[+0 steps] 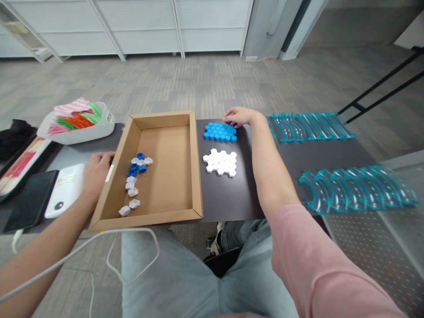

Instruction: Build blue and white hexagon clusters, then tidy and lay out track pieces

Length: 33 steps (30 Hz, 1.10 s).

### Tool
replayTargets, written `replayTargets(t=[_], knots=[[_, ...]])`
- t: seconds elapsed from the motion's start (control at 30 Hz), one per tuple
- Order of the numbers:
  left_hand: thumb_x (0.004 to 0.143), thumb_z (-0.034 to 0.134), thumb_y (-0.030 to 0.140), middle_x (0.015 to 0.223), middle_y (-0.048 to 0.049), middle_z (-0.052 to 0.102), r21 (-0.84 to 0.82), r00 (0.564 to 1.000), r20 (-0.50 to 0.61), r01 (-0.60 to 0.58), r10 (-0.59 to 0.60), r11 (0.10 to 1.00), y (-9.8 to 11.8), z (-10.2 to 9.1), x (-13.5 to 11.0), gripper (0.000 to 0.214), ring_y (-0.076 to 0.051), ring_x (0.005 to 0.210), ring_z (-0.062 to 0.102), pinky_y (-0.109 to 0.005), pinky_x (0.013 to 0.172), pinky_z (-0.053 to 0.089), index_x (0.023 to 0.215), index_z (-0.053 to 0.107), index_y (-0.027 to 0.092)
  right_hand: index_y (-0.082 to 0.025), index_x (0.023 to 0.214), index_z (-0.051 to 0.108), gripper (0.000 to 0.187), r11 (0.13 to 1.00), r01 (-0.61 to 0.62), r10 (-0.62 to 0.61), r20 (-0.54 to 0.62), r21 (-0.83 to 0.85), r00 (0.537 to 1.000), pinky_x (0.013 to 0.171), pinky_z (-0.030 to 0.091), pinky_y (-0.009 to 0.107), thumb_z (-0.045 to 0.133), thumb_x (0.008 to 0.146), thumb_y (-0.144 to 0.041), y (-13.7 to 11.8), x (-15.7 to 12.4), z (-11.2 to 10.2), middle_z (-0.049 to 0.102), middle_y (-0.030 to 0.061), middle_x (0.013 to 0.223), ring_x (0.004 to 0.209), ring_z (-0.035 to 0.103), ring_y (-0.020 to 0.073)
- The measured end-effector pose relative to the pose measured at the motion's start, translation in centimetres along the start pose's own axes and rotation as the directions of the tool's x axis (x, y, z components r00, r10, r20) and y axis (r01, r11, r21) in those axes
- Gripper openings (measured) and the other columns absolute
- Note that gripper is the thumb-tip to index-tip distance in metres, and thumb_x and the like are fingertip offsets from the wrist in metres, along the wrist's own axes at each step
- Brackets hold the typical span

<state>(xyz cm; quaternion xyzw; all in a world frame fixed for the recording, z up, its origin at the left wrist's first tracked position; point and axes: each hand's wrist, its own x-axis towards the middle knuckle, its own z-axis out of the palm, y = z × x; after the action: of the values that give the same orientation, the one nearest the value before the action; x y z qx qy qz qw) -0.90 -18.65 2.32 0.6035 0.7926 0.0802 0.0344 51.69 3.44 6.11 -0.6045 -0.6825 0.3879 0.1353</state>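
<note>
My right hand (240, 116) reaches to the far right corner of a tight cluster of blue hexagonal tiles (220, 132). Its fingers are curled together on a blue tile at the edge, partly hidden by the hand. Nearer to me lies a similar cluster of white hexagonal tiles (220, 162). Against the outside of an open cardboard box (196, 176) rests my left hand (98, 173), fingers stretched towards the left wall and holding nothing. Inside the box, along its left side, are several loose blue pieces (133, 170) and white pieces (133, 192).
Two rows of clear teal plastic pieces (311, 126), (359, 189) lie on the right of the dark table (245, 190). On the left are a white basket (86, 132) of colourful bags, a white device (65, 190) and a black phone (31, 201). A white cable (99, 232) crosses in front.
</note>
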Motion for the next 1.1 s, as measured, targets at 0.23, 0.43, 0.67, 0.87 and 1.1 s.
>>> replayTargets(t=[0.23, 0.43, 0.67, 0.87, 1.1], knots=[[0.112, 0.048, 0.037, 0.157, -0.0288, 0.062, 0.039, 0.997, 0.061, -0.048, 0.045, 0.998, 1.0, -0.8, -0.5, 0.063, -0.045, 0.154, 0.059, -0.055, 0.131, 0.050, 0.166, 0.064, 0.010, -0.017, 0.121, 0.086, 0.019, 0.976, 0.120, -0.158, -0.210, -0.182, 0.965, 0.108, 0.063, 0.042, 0.082, 0.107, -0.029, -2.1, -2.3, -0.9, 0.087, 0.0124, 0.117, 0.110, 0.079, 0.0293], [0.114, 0.039, 0.041, 0.162, -0.0310, 0.059, 0.040, 0.997, 0.064, -0.055, 0.053, 0.998, 1.5, -1.1, -1.1, 0.068, -0.048, 0.152, 0.059, -0.061, 0.131, 0.049, 0.169, 0.062, 0.007, -0.017, 0.133, 0.079, 0.029, 0.949, 0.131, -0.232, -0.354, -0.286, 0.906, 0.116, 0.056, 0.042, 0.057, 0.117, -0.026, -0.4, -6.8, 2.8, 0.084, 0.0170, 0.127, 0.124, 0.076, 0.0313], [0.111, 0.036, 0.038, 0.161, -0.0314, 0.059, 0.022, 0.996, 0.031, -0.084, 0.083, 0.996, 1.3, -0.8, -1.1, 0.070, -0.050, 0.150, 0.060, -0.066, 0.128, 0.052, 0.170, 0.062, 0.008, -0.020, 0.142, 0.074, 0.039, 0.987, -0.023, -0.040, -0.377, -0.160, 0.925, 0.104, 0.060, 0.047, 0.046, 0.115, -0.024, 3.5, -9.9, 5.5, 0.086, 0.0135, 0.108, 0.106, 0.079, 0.0344], [0.112, 0.039, 0.037, 0.159, -0.0320, 0.062, 0.018, 0.996, 0.012, -0.084, 0.084, 0.996, 1.0, -0.5, -0.9, 0.067, -0.049, 0.147, 0.061, -0.067, 0.126, 0.053, 0.167, 0.066, 0.010, -0.016, 0.142, 0.071, 0.043, 0.999, 0.007, -0.018, -0.339, -0.034, 0.941, 0.104, 0.059, 0.042, 0.044, 0.109, -0.015, 3.8, -10.2, 5.3, 0.085, 0.0075, 0.095, 0.101, 0.079, 0.0293], [0.112, 0.036, 0.039, 0.158, -0.0309, 0.062, 0.055, 0.998, 0.027, -0.061, 0.060, 0.997, 1.1, -0.5, -0.7, 0.069, -0.048, 0.150, 0.062, -0.064, 0.127, 0.054, 0.168, 0.064, 0.009, -0.019, 0.143, 0.068, 0.043, 0.998, 0.057, -0.051, -0.334, 0.008, 0.941, 0.108, 0.060, 0.045, 0.046, 0.105, -0.017, 4.2, -9.7, 5.6, 0.086, 0.0061, 0.098, 0.104, 0.079, 0.0297]])
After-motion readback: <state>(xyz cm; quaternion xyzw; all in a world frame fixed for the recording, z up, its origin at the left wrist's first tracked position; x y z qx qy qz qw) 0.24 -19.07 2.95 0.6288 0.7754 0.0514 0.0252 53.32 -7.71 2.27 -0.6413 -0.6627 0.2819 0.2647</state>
